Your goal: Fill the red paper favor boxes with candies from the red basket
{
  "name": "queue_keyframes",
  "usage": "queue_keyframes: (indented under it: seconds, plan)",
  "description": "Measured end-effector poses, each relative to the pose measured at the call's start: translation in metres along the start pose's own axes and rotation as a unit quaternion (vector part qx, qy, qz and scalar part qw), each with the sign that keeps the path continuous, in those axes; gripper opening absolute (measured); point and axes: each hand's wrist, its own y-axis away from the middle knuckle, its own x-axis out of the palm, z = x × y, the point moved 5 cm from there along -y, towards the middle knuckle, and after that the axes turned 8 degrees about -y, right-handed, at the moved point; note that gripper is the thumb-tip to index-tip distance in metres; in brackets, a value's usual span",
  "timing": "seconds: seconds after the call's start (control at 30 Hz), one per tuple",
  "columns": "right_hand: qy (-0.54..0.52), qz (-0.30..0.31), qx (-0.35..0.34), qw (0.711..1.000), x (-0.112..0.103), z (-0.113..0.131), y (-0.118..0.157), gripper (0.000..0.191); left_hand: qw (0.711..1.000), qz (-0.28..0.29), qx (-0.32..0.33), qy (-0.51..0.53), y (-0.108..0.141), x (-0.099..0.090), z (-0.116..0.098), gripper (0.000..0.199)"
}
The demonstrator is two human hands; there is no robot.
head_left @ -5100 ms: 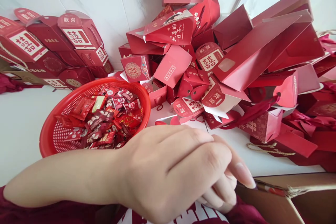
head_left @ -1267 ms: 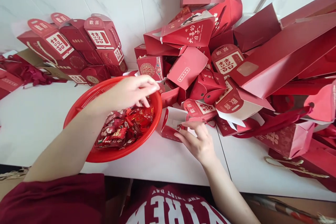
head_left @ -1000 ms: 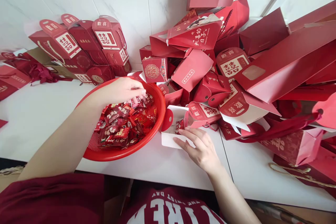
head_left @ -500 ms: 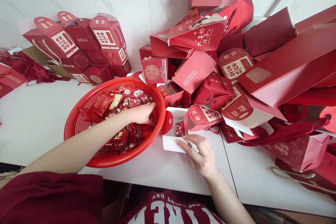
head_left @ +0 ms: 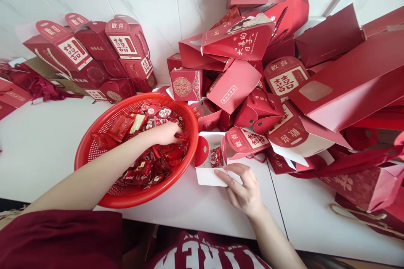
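My left hand [head_left: 167, 133] reaches into the right part of a red plastic basket [head_left: 82, 143] filled with small red wrapped packets [head_left: 139, 168]. Its fingers are bent down at the packets, and their tips are hidden, so what they hold does not show. A small open box [head_left: 211, 176] lies on the table just right of the basket, with its white inside showing and one red packet [head_left: 216, 156] in it. My right hand [head_left: 244, 185] rests at the box's near white flap, fingers apart, touching the flap without wrapping round it.
Red gift boxes [head_left: 120, 48] stand stacked against the tiled wall behind the basket. A large heap of red boxes and bags [head_left: 233, 84] covers the back and right of the white table [head_left: 41, 147]. Dark red ribbon [head_left: 44, 86] lies at the far left.
My left hand has moved slightly left and up among the packets. My right hand stays at the box's flap. The view has shifted a little.
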Motion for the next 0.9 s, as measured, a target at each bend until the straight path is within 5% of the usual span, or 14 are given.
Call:
queue_keyframes:
  seconds: [0.47,0.53,0.67,0.77,0.9]
  plan:
    - [-0.011,0.008,0.002,1.000,-0.001,0.001,-0.001,0.056,0.999,0.015,-0.036,0.032,0.018,-0.020,0.001,0.038]
    - [-0.008,-0.001,0.005,1.000,-0.002,0.001,-0.001,0.051,0.997,-0.046,-0.055,0.028,0.022,-0.030,-0.007,0.039]
    - [-0.025,0.012,0.008,1.000,0.000,0.002,-0.001,0.041,0.961,-0.261,-0.071,0.059,0.042,-0.059,-0.041,0.032]
    - [-0.025,0.039,0.028,0.999,0.004,-0.001,-0.001,0.047,0.945,-0.317,-0.011,0.081,0.055,-0.065,-0.075,0.027]
    - [-0.013,0.049,0.031,0.998,0.004,-0.002,-0.003,0.050,0.950,-0.264,0.161,0.043,0.055,-0.048,-0.115,0.024]
